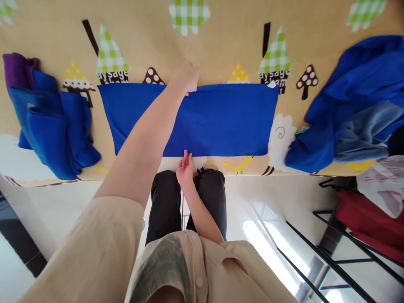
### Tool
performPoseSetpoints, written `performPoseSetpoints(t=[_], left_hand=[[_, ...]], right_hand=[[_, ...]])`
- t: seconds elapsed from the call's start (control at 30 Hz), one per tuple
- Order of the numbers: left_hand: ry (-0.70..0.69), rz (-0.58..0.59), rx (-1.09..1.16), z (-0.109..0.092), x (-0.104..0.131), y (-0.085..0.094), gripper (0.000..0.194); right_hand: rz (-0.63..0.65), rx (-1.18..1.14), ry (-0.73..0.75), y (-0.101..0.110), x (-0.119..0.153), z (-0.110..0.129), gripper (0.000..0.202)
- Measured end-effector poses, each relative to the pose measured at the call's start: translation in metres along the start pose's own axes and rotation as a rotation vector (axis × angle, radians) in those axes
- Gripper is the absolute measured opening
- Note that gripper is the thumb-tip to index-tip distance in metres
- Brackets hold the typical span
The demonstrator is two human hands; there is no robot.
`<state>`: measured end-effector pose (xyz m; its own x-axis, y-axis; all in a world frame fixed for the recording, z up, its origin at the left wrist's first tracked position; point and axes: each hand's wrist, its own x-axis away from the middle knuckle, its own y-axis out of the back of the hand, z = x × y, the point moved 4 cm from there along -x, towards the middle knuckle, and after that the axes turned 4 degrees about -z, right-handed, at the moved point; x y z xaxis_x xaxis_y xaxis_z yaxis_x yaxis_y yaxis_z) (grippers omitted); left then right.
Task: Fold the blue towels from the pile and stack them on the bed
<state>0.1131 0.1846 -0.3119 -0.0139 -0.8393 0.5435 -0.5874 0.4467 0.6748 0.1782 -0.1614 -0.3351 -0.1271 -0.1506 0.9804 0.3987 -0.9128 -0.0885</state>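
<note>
A blue cloth lies in a long, flat rectangle across the patterned tablecloth, with a small white tag at its far right corner. My left arm reaches over it, and my left hand is closed at the middle of the far edge, pinching the fabric there. At the middle of the near edge, my right hand is palm up with its fingers loosely curled and apart; its fingertips meet the border of the cloth and no fabric shows gripped in it.
Folded blue and purple cloths are stacked at the left. A crumpled blue heap lies at the right on the patterned tablecloth. Below the table's right end are a black metal frame, a red item and a plastic bag.
</note>
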Motion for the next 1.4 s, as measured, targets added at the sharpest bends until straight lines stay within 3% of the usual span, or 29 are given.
performPoseSetpoints(t=[0.07,0.17,0.37,0.5,0.67,0.83,0.97,1.17,1.27,1.4], left_hand=[[0.029,0.061,-0.089,0.001,0.004,0.000,0.009],[0.013,0.074,-0.142,0.001,0.007,0.001,0.013],[-0.033,-0.029,0.039,0.008,0.007,0.004,0.034],[0.008,-0.033,0.118,0.014,0.005,-0.002,0.024],[-0.042,-0.082,0.210,0.018,0.003,-0.007,0.015],[-0.068,-0.117,0.294,0.018,0.019,0.001,0.018],[-0.105,-0.160,0.363,0.006,0.046,0.028,0.026],[-0.229,-0.309,0.402,-0.015,0.105,0.093,0.023],[-0.269,-0.400,0.468,-0.026,0.150,0.132,0.019],[-0.289,-0.508,0.559,-0.042,0.227,0.189,0.014]], right_hand=[[0.003,0.021,0.012,-0.001,0.000,0.001,0.018],[-0.014,0.081,0.034,0.004,0.002,0.002,0.018],[-0.079,0.164,0.084,0.027,0.011,0.005,0.020],[-0.030,0.130,0.055,0.028,0.010,0.003,0.016],[-0.049,0.145,0.060,0.031,0.010,-0.001,0.015],[0.014,0.170,0.096,0.042,0.017,0.000,0.015],[0.092,0.182,0.161,0.049,0.041,0.002,0.009],[0.261,0.147,0.283,0.049,0.101,0.009,0.010],[0.341,0.162,0.393,0.050,0.128,0.029,0.013],[0.411,0.257,0.670,0.047,0.165,0.081,0.025]])
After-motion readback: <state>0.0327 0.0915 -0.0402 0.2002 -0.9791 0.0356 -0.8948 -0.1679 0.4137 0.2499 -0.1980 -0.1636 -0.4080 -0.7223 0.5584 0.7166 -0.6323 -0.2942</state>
